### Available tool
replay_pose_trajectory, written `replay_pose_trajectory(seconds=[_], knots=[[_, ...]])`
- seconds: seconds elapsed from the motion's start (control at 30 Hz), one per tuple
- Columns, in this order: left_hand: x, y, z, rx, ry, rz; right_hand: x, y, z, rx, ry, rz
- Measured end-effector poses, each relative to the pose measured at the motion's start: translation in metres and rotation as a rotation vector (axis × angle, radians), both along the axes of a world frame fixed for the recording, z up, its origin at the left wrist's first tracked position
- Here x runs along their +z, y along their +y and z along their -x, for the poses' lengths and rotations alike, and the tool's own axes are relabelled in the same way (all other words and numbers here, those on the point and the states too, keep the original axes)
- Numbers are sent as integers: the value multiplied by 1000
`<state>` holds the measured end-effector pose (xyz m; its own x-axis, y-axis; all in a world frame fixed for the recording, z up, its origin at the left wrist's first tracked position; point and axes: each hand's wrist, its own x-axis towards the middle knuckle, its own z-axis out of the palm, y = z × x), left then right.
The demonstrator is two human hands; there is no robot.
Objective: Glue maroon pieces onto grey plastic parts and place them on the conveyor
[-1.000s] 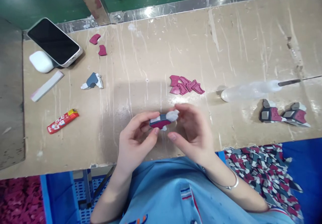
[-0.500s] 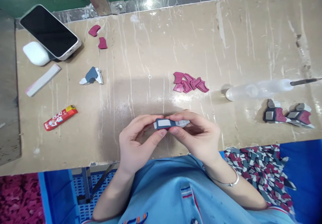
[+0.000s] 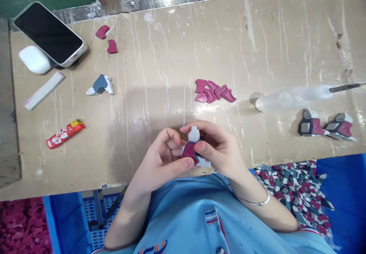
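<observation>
Between my two hands, close to the table's front edge, is a small plastic toy part (image 3: 190, 150) with a maroon face and light grey ends; the upper end points away from me. My left hand (image 3: 160, 160) grips it from the left, thumb on the maroon face and fingers curled behind. On the other side, my right hand (image 3: 220, 147) pinches it with the thumb near the grey upper piece. Its underside is hidden by my fingers. Beyond my hands lies a group of loose maroon pieces (image 3: 214, 91).
A clear bottle with a thin tip (image 3: 291, 98) lies at right, above two assembled parts (image 3: 326, 125). To the left are a phone (image 3: 50, 35), a white case (image 3: 34, 59), a pale strip (image 3: 44, 91), a red packet (image 3: 65, 133) and a grey-white part (image 3: 101, 84). Bins of pieces (image 3: 297, 193) stand below.
The toy part has turned from lying sideways to pointing away from me, so its maroon face now shows. My fingers have shifted around it, and the camera view has moved slightly.
</observation>
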<state>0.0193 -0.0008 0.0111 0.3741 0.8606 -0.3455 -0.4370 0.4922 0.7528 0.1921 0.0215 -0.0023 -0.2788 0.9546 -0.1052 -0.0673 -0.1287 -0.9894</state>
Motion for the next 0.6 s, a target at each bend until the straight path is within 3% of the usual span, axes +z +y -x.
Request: replay_pose_trajectory(seconds=[0.6], knots=[[-1,2,-3,-28,-73,21,4,5,2,10,7,81]])
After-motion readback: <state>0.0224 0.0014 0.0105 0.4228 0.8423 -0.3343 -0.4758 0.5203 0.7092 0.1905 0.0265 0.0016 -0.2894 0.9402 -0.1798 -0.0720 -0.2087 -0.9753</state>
